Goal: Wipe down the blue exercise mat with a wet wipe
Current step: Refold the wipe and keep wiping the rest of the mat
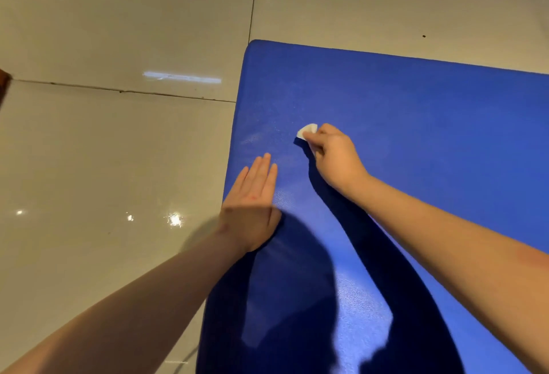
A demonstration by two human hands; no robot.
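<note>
The glossy beige tiled floor (118,150) spreads out to the left of and beyond both hands, with dark grout lines and bright specks of reflected light. On it lies the blue rectangular foam exercise mat (416,135), flat under both hands. Its rounded far corner sits beyond the left hand, and its surface runs out of view past the right forearm. The skin of the mat looks finely pebbled, with a sheen that may be damp between and just beyond the hands.

I judge the mat light, soft and bendable, and apt to slide on a floor this slick. It is best steadied by pressing down near the edge, not by gripping it.

The left hand (252,204) does this: it lies released, fingers straight and together, palm flat on the mat at its left edge. The right hand (335,159), ahead of the left and to its right, has its fingers curled round a small crumpled white wet wipe (307,130). Only a wad of it shows past the fingertips, close against the mat surface.

The wipe is thin, limp and easily bunched, so it covers little mat per stroke and should be pinched by the gathered middle.

No packet or other container shows near either hand.
</note>
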